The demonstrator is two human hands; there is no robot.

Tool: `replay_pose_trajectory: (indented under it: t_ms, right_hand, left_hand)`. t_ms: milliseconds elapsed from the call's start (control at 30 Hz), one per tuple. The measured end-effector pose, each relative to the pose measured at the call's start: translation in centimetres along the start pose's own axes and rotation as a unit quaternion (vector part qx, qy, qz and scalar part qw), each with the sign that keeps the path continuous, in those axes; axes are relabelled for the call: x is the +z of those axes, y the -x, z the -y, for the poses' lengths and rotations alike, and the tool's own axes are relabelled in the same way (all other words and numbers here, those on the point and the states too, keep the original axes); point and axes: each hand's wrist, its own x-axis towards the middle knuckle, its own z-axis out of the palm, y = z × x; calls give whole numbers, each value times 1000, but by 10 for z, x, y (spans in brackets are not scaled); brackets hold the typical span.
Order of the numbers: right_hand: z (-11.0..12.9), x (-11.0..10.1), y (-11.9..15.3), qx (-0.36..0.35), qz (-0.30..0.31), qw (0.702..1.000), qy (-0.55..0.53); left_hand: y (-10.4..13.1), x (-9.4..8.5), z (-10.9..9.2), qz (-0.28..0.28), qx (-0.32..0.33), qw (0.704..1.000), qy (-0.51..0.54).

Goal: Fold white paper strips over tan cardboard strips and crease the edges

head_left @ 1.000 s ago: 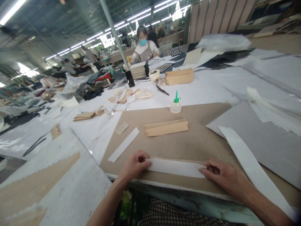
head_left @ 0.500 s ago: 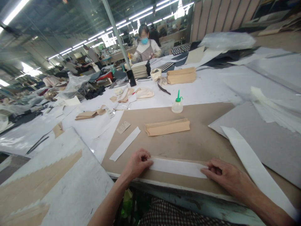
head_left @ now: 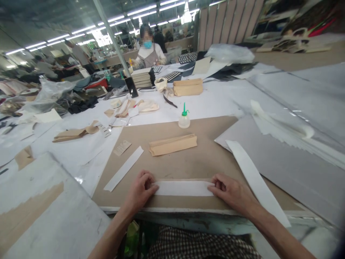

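Note:
A white strip [head_left: 183,188] lies crosswise near the front edge of the brown board [head_left: 167,169], with a thin tan edge showing along its far side. Its left end is pinched between the thumb and fingers of my left hand [head_left: 142,189]. At the other end, my right hand [head_left: 229,189] grips it the same way. Beyond the strip rests a stack of tan fabric pieces [head_left: 173,145]. Another white strip [head_left: 124,168] slants to the left of it, beside a small pale card [head_left: 122,148].
Behind the tan stack stands a clear bottle with a green spout [head_left: 184,120]. On the right are a long white strip [head_left: 256,180] and grey sheets [head_left: 283,154]. A co-worker [head_left: 149,54] is across the table, near a phone [head_left: 131,87] against a pole.
The view has swung to the right, so everything sits further left in the picture. Both hands keep hold of the white strip, which lies more level in view.

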Motion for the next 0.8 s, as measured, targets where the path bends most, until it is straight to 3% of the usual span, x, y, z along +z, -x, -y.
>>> replay_pose_trajectory:
  t_ms: [167, 233, 300, 367, 467, 600, 800]
  right_hand:
    - [4, 6, 7, -26, -80, 996, 37]
    - [5, 9, 11, -73, -107, 991, 38]
    - [5, 12, 13, -134, -119, 983, 31]
    - [3, 15, 14, -189, -122, 974, 35]
    - [-4, 20, 15, -221, -117, 966, 65]
    - [-12, 21, 15, -208, -79, 971, 82]
    - [-10, 3, 17, -199, -13, 979, 44]
  left_hand:
    - [10, 8, 2, -55, 34, 995, -70]
    - [15, 15, 3, -44, 126, 979, -154]
    - [20, 22, 2, -15, 238, 942, -236]
    - [24, 28, 0, -6, 300, 911, -282]
    - [28, 32, 0, -43, 324, 891, -316]
    - [31, 31, 5, -47, 333, 876, -346]
    - [33, 31, 10, -44, 349, 862, -365]
